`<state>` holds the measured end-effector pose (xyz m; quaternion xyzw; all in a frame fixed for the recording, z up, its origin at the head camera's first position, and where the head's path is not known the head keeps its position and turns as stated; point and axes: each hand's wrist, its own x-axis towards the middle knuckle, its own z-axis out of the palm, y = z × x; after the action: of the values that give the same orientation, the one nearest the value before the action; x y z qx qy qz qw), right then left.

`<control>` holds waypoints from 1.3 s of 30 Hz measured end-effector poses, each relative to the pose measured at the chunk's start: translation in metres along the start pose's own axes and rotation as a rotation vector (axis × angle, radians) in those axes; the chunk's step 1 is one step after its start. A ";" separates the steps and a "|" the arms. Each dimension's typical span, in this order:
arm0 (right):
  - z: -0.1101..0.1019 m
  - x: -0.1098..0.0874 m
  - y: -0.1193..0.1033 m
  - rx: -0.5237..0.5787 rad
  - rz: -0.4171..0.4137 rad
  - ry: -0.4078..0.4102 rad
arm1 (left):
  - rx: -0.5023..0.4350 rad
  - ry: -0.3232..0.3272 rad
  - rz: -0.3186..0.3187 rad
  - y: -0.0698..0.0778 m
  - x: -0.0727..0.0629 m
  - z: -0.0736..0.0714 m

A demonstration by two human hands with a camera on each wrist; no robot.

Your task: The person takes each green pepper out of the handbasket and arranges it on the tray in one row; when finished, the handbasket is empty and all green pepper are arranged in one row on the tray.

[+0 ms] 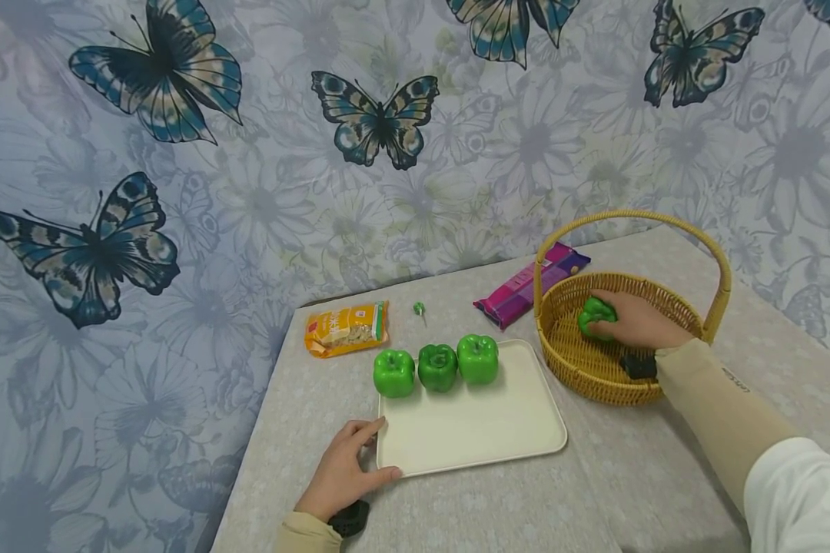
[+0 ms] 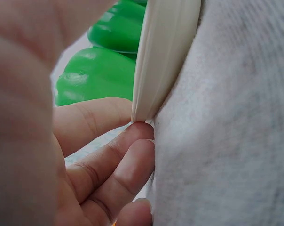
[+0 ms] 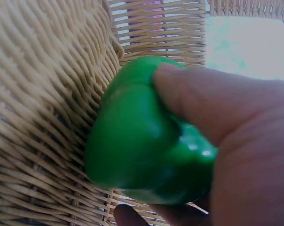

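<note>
In the head view, my right hand (image 1: 638,319) reaches into the wicker basket (image 1: 609,393) and grips a green bell pepper (image 1: 593,313). The right wrist view shows the thumb over the top of that pepper (image 3: 132,136), fingers partly hidden beneath, close to the woven wicker (image 3: 43,117). My left hand (image 1: 346,468) rests at the near left corner of a cream tray (image 1: 477,430); in the left wrist view its fingertips touch the tray's rim (image 2: 153,70). A row of three bell peppers (image 1: 437,367) sits along the tray's far left side.
Behind the tray lie an orange food packet (image 1: 346,329) and a small green-topped item (image 1: 419,309) with a pale stem. A purple-pink packet (image 1: 529,286) is left of and behind the basket. The basket's tall handle (image 1: 629,215) arches above my right hand. A butterfly-patterned wall stands behind the table.
</note>
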<state>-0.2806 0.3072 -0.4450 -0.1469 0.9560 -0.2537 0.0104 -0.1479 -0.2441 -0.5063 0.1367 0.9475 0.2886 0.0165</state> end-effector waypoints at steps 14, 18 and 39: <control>-0.003 -0.002 -0.002 0.092 0.079 0.078 | -0.005 -0.004 -0.004 0.000 0.000 0.000; -0.005 -0.001 -0.003 0.101 0.054 0.124 | -0.002 0.001 -0.003 0.000 -0.001 0.001; -0.003 -0.001 -0.003 0.079 0.065 0.148 | -0.052 -0.008 -0.036 0.000 0.001 -0.001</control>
<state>-0.2786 0.3062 -0.4409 -0.0960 0.9477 -0.3007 -0.0464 -0.1494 -0.2443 -0.5059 0.1201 0.9419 0.3123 0.0289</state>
